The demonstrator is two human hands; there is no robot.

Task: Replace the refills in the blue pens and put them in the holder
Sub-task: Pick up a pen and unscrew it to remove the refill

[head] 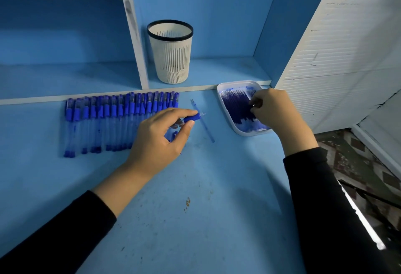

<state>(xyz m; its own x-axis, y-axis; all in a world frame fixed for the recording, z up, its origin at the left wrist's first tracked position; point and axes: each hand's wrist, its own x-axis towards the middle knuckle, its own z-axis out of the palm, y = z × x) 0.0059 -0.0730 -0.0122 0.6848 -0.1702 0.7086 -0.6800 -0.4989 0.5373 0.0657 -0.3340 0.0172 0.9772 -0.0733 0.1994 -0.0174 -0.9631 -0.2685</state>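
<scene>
The left grip (pixel 160 141) hovers above the table (pixel 195 208) and is clenched around a pen (pixel 192 119), pinching its blue part between thumb and first finger; the clear end points to the right. Just beside this end, a loose refill (pixel 208 133) lies slanted on the table. The right grip (pixel 275 113) is over the white tray (pixel 249 133) at the right, with its fingers curled down onto the refills (pixel 236 106) inside. I cannot tell if it is grasping one. To the left of the left grip, the other pens (pixel 108 121) lie in a close row along the shelf edge. The holder (pixel 171 56) stands upright on the shelf (pixel 217 69) behind, well apart from both grips.
</scene>
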